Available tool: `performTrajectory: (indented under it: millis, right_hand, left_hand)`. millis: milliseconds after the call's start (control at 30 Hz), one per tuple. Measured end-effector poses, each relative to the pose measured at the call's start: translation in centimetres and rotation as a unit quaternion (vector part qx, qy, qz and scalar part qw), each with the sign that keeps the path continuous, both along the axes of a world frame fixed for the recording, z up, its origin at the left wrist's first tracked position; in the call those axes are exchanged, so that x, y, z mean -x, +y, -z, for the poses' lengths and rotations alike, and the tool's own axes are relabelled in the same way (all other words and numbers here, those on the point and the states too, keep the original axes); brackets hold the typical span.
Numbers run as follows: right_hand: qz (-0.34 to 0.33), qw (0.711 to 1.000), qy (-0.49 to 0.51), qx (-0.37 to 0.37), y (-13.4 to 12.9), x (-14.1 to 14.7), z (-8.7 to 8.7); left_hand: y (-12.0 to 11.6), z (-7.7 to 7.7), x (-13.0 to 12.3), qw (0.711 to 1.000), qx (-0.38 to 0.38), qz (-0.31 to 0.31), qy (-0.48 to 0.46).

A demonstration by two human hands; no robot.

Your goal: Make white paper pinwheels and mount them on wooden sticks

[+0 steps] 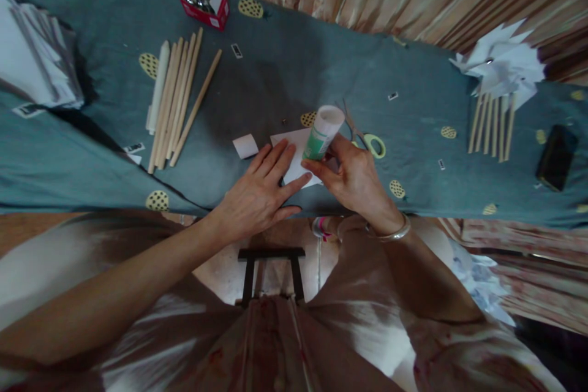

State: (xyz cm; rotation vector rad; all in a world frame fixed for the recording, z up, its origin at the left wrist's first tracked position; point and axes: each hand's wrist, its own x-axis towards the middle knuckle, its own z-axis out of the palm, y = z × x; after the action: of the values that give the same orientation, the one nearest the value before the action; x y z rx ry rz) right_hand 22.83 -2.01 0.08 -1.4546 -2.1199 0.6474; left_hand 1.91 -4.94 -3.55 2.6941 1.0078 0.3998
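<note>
My right hand (356, 171) grips a green-and-white glue stick (320, 139), held tilted with its lower end against a sheet of white paper (294, 138). The glue tip itself is hidden. My left hand (260, 191) lies flat on the paper's left part, fingers stretched out and apart. Left of the paper rests a short white cap (245, 146) on its side. Just beyond my right hand are scissors (367, 138) with light green handles, partly covered by the hand.
Several wooden sticks (177, 104) and a white stick (159, 86) lie at left, near a paper stack (41, 55). A red box (205, 7) of shiny metal pieces stands behind. Paper pinwheels (500, 67) on sticks and a phone (557, 156) are at right on the green tablecloth (408, 116).
</note>
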Motion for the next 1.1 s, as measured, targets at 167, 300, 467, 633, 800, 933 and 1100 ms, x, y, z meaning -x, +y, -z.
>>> performTrajectory:
  millis: [167,300,467,633,800,933,1100]
  right_hand:
    - [0.006,1.0,-0.009,-0.008,-0.1,-0.1,-0.1]
    - [0.004,1.0,-0.009,0.001,-0.1,-0.3,0.0]
    - [0.008,1.0,-0.012,0.01,0.0,-0.6,-0.1]
    - [0.026,1.0,-0.007,0.007,0.1,-0.8,0.0]
    - [0.041,0.999,0.0,0.004,0.5,-0.7,0.0]
    - [0.039,0.999,0.005,0.009,0.8,-0.5,-0.1]
    - [0.034,0.999,0.001,0.018,1.1,0.0,-0.1]
  left_hand:
    - [0.0,0.0,0.0,1.0,0.01,-0.002,-0.007]
    - [0.0,-0.1,0.1,1.0,0.013,0.0,-0.009]
    - [0.0,-0.1,0.1,1.0,0.013,-0.002,-0.015]
    - [0.0,0.0,0.0,1.0,0.006,0.001,-0.015]
    - [0.0,-0.1,0.0,1.0,0.005,0.0,-0.013]
    - [0.0,-0.1,0.0,1.0,0.003,0.001,-0.01]
    - [0.0,-0.1,-0.1,1.0,0.008,0.001,-0.011]
